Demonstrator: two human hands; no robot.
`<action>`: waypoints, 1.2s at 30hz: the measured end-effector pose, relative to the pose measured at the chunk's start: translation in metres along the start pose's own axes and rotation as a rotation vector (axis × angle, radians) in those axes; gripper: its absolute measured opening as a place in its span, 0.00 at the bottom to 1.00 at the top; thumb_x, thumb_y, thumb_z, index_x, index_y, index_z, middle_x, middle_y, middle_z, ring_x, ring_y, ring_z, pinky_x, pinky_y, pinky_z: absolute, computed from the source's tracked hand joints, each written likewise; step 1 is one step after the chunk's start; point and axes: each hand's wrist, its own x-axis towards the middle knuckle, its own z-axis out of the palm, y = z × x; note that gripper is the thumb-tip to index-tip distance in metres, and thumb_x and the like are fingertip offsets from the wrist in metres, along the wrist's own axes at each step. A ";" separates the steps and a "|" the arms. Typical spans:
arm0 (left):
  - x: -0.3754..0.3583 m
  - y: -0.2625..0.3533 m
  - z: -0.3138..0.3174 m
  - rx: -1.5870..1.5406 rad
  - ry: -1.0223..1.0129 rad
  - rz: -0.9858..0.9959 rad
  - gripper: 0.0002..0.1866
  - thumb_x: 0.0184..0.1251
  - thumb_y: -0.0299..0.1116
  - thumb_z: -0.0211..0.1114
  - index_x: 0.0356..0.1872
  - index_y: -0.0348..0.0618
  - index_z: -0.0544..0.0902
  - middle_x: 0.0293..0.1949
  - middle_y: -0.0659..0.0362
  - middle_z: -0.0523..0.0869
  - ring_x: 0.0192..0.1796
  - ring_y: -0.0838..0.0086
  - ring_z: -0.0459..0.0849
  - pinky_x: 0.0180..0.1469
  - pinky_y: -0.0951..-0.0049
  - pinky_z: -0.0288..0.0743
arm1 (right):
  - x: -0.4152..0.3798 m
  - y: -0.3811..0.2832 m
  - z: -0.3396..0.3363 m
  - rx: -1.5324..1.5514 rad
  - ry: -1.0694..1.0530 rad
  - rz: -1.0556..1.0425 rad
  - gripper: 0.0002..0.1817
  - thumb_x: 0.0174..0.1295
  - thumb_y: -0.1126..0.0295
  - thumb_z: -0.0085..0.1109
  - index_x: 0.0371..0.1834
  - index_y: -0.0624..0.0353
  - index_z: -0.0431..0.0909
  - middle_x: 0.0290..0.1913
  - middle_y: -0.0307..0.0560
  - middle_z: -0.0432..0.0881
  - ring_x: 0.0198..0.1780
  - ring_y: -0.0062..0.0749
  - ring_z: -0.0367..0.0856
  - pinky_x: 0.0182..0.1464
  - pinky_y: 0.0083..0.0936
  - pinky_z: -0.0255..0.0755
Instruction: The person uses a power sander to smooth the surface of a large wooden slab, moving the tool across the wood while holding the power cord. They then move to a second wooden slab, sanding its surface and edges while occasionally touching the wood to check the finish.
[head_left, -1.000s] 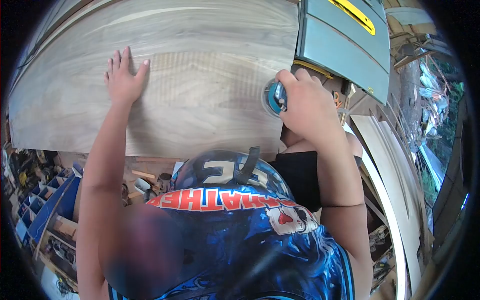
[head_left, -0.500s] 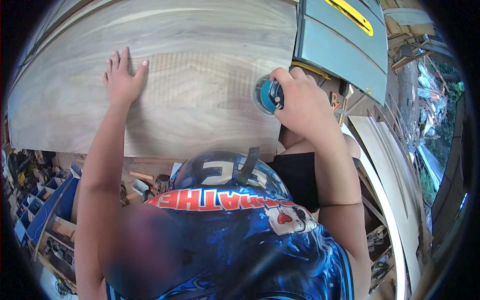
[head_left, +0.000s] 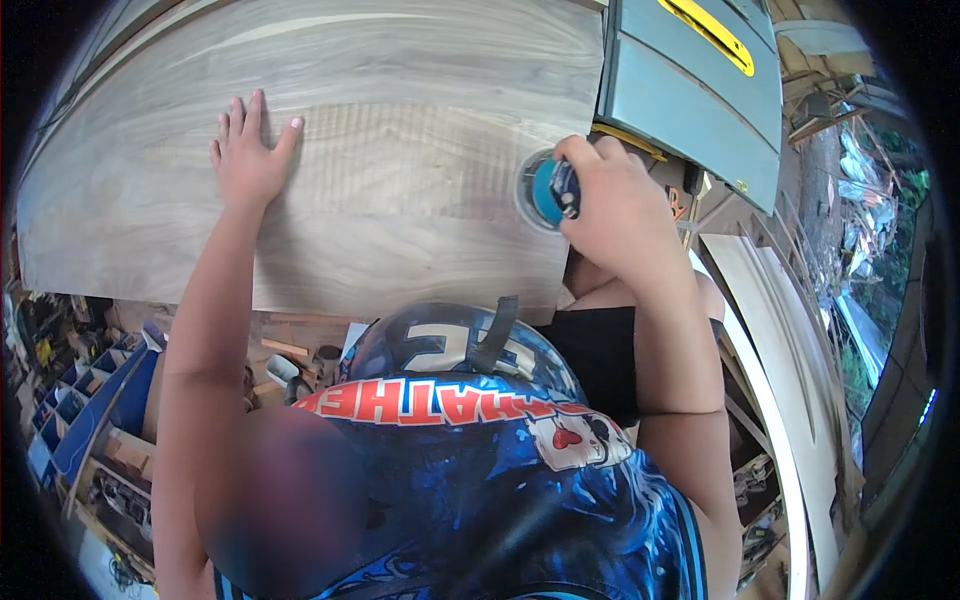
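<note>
My right hand point(head_left: 622, 205) is wrapped over the top of a teal power sander point(head_left: 546, 192) with a round base. The sander rests on a broad wooden panel point(head_left: 400, 235), close to its right edge. Farther left, my left hand point(head_left: 250, 160) lies flat on the same panel with fingers and thumb spread. Pale grain covers the wood, and a band of fine ridges runs across its middle between the two hands. My right palm hides part of the sander's body.
A grey-blue machine table point(head_left: 690, 105) with a yellow insert point(head_left: 710, 35) adjoins the panel's right side. Long boards point(head_left: 775, 330) lean at the right. At the lower left are a blue compartment bin point(head_left: 85, 400) and loose wood scraps.
The whole view has shifted slightly to the right. Both hands keep nearly the same places on the panel, and my right hand still grips the sander.
</note>
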 end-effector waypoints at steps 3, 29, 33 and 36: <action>-0.001 0.000 0.001 -0.008 0.002 -0.001 0.47 0.76 0.71 0.61 0.90 0.64 0.64 0.91 0.51 0.58 0.92 0.52 0.52 0.90 0.39 0.43 | 0.004 0.007 -0.006 -0.055 -0.001 0.083 0.31 0.56 0.74 0.76 0.65 0.50 0.79 0.57 0.58 0.84 0.61 0.60 0.86 0.60 0.50 0.85; 0.001 -0.002 0.004 0.025 0.009 0.014 0.46 0.76 0.70 0.63 0.89 0.64 0.64 0.90 0.50 0.59 0.91 0.51 0.54 0.89 0.38 0.46 | -0.016 0.002 0.000 -0.063 -0.058 -0.076 0.21 0.60 0.77 0.67 0.58 0.54 0.81 0.52 0.58 0.84 0.57 0.60 0.86 0.55 0.51 0.85; 0.003 -0.003 0.006 0.029 -0.006 -0.001 0.48 0.75 0.72 0.61 0.89 0.64 0.64 0.91 0.51 0.57 0.92 0.53 0.52 0.90 0.41 0.43 | -0.016 0.002 0.004 -0.046 -0.041 -0.083 0.21 0.61 0.78 0.66 0.58 0.54 0.81 0.52 0.58 0.85 0.56 0.61 0.86 0.55 0.51 0.85; 0.003 -0.002 0.003 0.037 -0.019 -0.013 0.48 0.75 0.72 0.61 0.90 0.64 0.64 0.91 0.53 0.57 0.92 0.54 0.52 0.90 0.42 0.43 | -0.016 0.008 0.004 -0.047 -0.007 -0.087 0.20 0.61 0.78 0.65 0.58 0.54 0.81 0.51 0.58 0.84 0.55 0.60 0.87 0.54 0.51 0.85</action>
